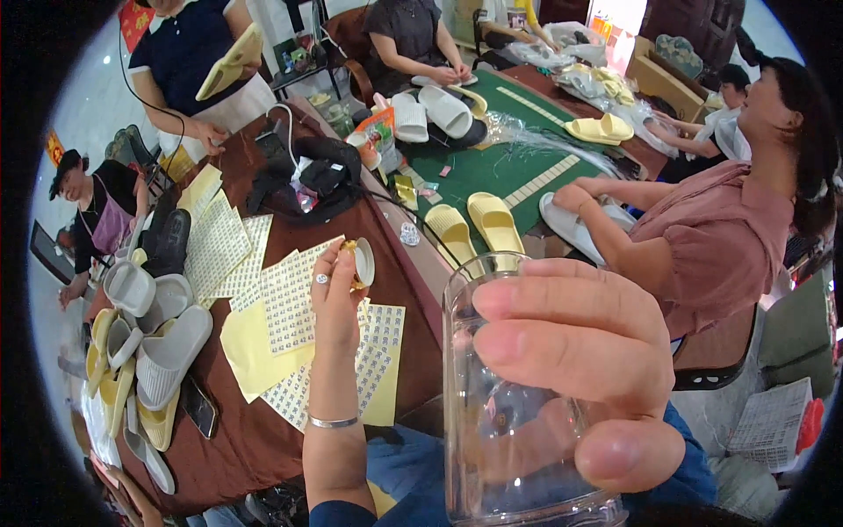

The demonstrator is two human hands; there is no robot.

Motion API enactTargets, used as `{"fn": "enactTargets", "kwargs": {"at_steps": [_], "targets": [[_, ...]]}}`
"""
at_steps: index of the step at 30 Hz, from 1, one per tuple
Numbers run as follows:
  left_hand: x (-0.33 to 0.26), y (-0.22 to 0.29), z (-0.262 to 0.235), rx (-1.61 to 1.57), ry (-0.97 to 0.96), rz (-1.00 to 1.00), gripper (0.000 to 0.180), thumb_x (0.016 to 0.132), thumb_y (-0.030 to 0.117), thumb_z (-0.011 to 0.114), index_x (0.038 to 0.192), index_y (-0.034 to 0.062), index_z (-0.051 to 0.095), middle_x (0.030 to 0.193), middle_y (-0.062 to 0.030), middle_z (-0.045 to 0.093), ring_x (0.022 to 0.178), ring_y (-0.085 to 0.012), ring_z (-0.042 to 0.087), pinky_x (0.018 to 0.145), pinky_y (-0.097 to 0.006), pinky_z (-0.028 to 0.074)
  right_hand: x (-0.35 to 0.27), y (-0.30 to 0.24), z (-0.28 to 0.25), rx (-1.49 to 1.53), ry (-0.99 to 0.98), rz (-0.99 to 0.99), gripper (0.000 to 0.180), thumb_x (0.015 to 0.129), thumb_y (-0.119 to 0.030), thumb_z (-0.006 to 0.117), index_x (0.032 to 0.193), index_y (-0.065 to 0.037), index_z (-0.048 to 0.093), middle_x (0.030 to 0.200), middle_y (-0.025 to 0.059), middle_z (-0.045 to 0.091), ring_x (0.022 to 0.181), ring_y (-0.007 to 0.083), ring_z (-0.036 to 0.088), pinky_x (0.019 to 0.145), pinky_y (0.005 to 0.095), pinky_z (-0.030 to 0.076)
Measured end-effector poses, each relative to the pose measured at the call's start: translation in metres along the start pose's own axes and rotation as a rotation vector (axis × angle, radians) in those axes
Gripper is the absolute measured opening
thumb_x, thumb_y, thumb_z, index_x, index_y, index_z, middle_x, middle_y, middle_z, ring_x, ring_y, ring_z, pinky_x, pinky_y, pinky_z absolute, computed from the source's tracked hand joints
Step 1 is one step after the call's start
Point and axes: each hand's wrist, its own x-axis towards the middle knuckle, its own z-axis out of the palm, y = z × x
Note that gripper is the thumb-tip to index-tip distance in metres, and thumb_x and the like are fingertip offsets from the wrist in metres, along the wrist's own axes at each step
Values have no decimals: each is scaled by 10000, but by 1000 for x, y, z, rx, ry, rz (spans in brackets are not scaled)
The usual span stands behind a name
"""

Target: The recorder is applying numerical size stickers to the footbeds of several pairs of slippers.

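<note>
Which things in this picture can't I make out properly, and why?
All in the head view:
Round lid-like piece: partly covered by fingers of the left hand.
Clear container: right side covered by the right hand; base partly cut off by the lower edge.
Pale slipper: partly hidden by a co-worker's hands.
Yellow slipper: overlapped by grey slippers.

a clear, smooth-walled jar (492,430) is held up at about five o'clock, its long side running toward twelve (see-through enough to show what is behind it). the round lid (365,263), pale inside and gold-brown outside, is off the jar, between ten and eleven o'clock from it, tipped on edge, inner face toward three.
</note>
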Motion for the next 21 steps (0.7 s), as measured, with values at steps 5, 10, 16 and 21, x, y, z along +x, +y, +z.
{"fn": "enactTargets", "kwargs": {"at_steps": [5, 10, 16, 21], "targets": [[4, -9, -4, -8, 27, -2, 349, 982, 301, 617, 1284, 138, 558, 1120, 28, 610, 919, -46, 553, 751, -228, 440, 10, 0, 0, 60, 20, -78, 639, 820, -260, 755, 1327, -243, 366, 1046, 130, 676, 864, 345, 693, 787, 476, 568], [4, -7, -2, 1, 15, 11, 385, 962, 322, 647, 1282, 128, 556, 1116, 19, 607, 919, -49, 555, 752, -228, 449, 17, -5, -1, 87, -19, -78, 523, 885, -297, 679, 1321, -262, 391, 1049, 135, 677, 895, 354, 695, 817, 490, 559], [7, -8, -4, 9, -6, 18, 375, 954, 317, 660, 1243, 101, 559, 1077, 27, 616, 876, -31, 553, 713, -199, 443, 23, -1, -5, 117, -58, -141, 557, 866, -341, 702, 1327, -271, 397, 1060, 136, 672, 902, 348, 696, 828, 493, 557], [6, -8, -2, 10, -9, 31, 382, 954, 314, 660, 1253, 105, 548, 1074, 28, 612, 872, -31, 549, 715, -201, 440, 25, -9, -4, 78, -33, -98, 698, 783, -314, 801, 1342, -277, 385, 1075, 123, 667, 928, 347, 693, 835, 487, 556]]}}
